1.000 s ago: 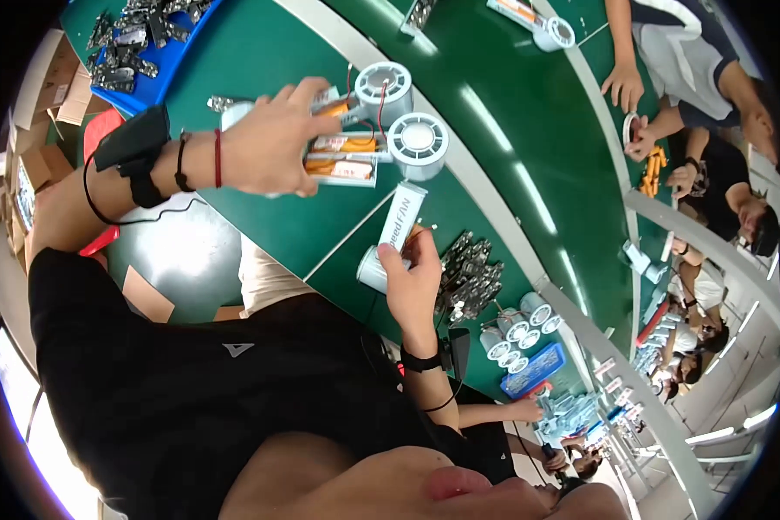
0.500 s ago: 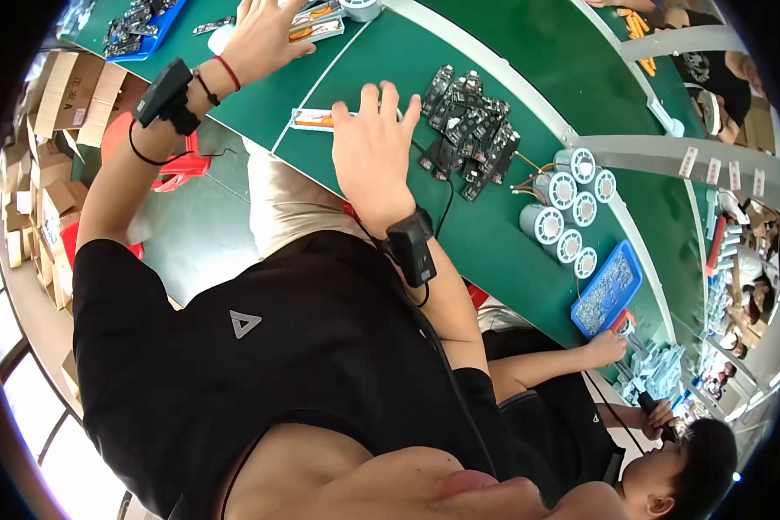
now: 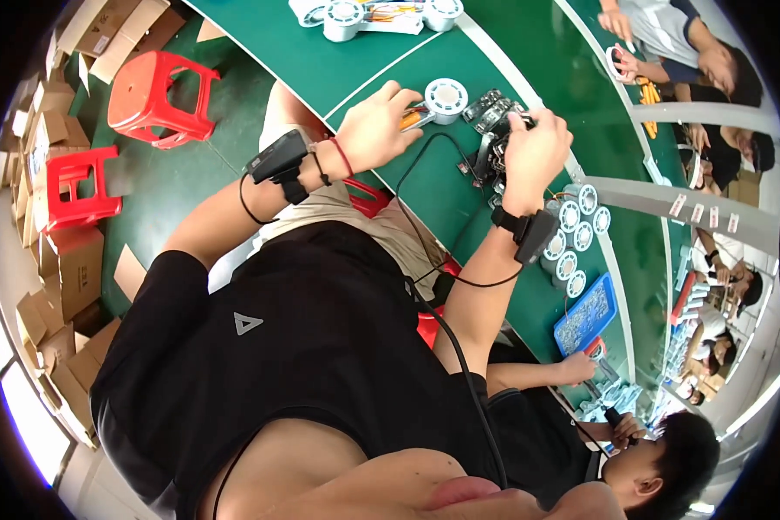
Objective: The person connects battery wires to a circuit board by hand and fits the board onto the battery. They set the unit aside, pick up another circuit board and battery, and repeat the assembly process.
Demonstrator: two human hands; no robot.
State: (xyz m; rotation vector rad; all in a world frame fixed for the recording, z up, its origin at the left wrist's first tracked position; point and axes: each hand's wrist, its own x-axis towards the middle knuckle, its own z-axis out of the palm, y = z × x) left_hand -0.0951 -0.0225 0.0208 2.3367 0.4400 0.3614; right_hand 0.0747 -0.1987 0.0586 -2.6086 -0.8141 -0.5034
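Note:
A white housing with a round slotted head [image 3: 446, 100] lies at the table's near edge, with an orange part in its handle. My left hand [image 3: 374, 128] closes its thumb and fingers on the handle end, covering part of it. To the right is a pile of black circuit boards [image 3: 485, 111]. My right hand [image 3: 537, 154] reaches over it, fingers curled round a dark board at the top; the hand hides most of that board. Both wrists carry black strapped devices, and a black cable [image 3: 420, 169] loops between the hands.
Several white round units [image 3: 583, 234] stand right of the boards, beyond them a blue tray [image 3: 614, 303] of small metal parts. More white housings [image 3: 342, 19] lie at the far left of the green table [image 3: 355, 65]. A co-worker [image 3: 537, 433] sits at right; red stools [image 3: 152, 95] stand left.
My left hand has come from the far-left housings to the near one. My right hand has left that housing and moved right onto the circuit boards. The whole view has shifted.

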